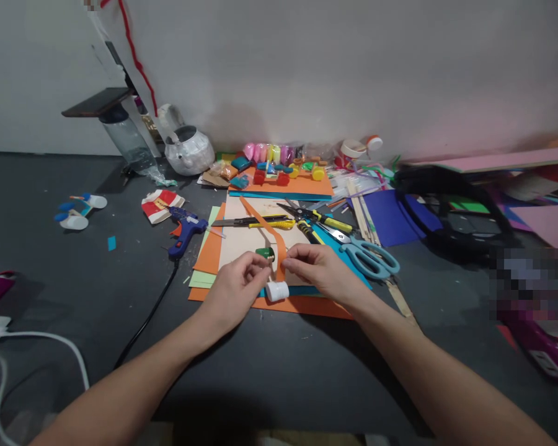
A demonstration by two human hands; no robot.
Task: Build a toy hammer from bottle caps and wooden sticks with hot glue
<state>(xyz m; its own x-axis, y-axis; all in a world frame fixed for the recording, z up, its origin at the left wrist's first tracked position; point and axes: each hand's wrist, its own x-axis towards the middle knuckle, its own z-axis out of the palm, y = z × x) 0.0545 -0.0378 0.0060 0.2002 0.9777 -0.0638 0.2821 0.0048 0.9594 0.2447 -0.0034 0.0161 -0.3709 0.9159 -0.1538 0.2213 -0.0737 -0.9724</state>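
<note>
My left hand (239, 285) is closed around a thin stick between a green bottle cap (263, 254) and a white bottle cap (278, 291). In my right hand (318, 266), thumb and fingertips pinch the lower part of a long orange paper strip (263, 222), which bends up and away to the left. The two hands face each other over a stack of coloured sheets (242, 244). Behind them lie a yellow-and-black utility knife (270, 222), pliers (323, 221) and scissors (369, 257) with blue-grey handles.
A blue glue gun (185, 232) lies left of the sheets, its black cord (155, 306) running toward me. Small cap-wheeled pieces (77, 214) rest farther left. A silver pot (189, 150), clay packets (270, 153) and wooden sticks (363, 214) line the back. A black ring-shaped object (407, 214) stands right.
</note>
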